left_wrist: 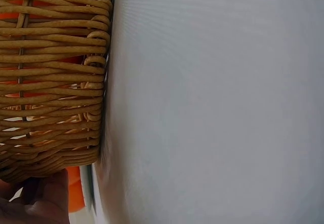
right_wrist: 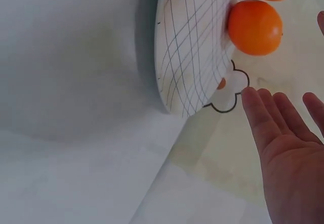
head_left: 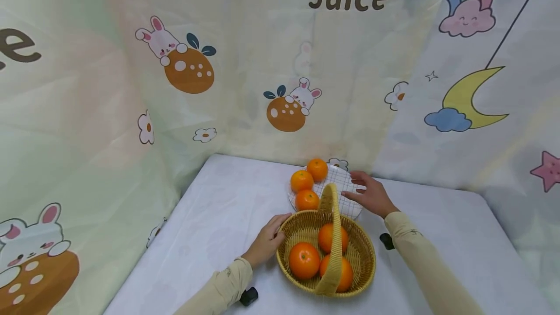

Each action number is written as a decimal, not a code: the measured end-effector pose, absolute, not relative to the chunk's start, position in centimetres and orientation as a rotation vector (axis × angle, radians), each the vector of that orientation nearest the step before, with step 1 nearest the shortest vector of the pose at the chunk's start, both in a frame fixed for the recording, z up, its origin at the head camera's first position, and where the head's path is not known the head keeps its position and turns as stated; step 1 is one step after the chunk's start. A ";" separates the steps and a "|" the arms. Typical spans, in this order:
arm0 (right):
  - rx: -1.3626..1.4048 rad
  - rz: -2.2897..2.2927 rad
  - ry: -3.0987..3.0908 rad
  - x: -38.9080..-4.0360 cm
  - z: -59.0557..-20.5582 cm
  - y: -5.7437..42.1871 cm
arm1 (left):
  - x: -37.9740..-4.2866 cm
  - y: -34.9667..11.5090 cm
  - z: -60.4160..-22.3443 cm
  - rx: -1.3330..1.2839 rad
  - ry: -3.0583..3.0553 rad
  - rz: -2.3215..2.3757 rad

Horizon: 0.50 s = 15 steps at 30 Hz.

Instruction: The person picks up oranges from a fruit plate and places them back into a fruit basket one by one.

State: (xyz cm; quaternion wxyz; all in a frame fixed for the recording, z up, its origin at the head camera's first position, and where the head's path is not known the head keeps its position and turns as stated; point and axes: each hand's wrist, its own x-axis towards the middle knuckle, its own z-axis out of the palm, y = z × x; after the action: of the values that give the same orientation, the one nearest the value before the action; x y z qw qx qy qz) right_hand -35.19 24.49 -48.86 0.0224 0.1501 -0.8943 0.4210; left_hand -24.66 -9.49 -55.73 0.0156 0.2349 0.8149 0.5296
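A yellow wicker basket (head_left: 366, 252) with an arched handle (head_left: 335, 237) holds three oranges (head_left: 304, 260). My left hand (head_left: 267, 239) grips the basket's left rim; the left wrist view shows its fingers (left_wrist: 48, 198) against the woven side. Behind the basket lies a white plate (head_left: 341, 179) with a dark grid pattern, partly hidden by the handle and rim. Three oranges (head_left: 307, 200) sit along the plate's left side. Over the plate's right edge, my right hand (head_left: 372, 196) is spread with nothing in it; its fingers look extended in the right wrist view.
A white cloth covers the table (head_left: 236, 193). Close behind it hangs a printed curtain (head_left: 245, 62) with cartoon rabbits and fruit. Dark wrist devices (head_left: 249, 296) are worn near both cuffs.
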 end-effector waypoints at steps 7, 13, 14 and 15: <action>0.488 1.291 -2.766 -38.0 -49.9 22.5 | -23.7 -9.3 -54.5 0.695 2.512 1.642; 0.460 1.285 -2.795 -40.6 -50.4 21.2 | -24.1 -9.2 -55.0 0.695 2.531 1.640; 0.451 1.282 -2.810 -41.0 -50.6 20.9 | -24.4 -9.2 -55.6 0.701 2.543 1.642; 0.442 1.286 -2.820 -41.4 -50.8 20.6 | -24.4 -9.3 -55.6 0.703 2.540 1.645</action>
State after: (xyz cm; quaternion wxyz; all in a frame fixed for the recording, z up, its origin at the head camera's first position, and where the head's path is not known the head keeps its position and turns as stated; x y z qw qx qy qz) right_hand -41.43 20.60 -50.83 0.0055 0.1411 -0.9007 0.4109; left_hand -24.39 -9.29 -55.61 0.0177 0.2261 0.8175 0.5295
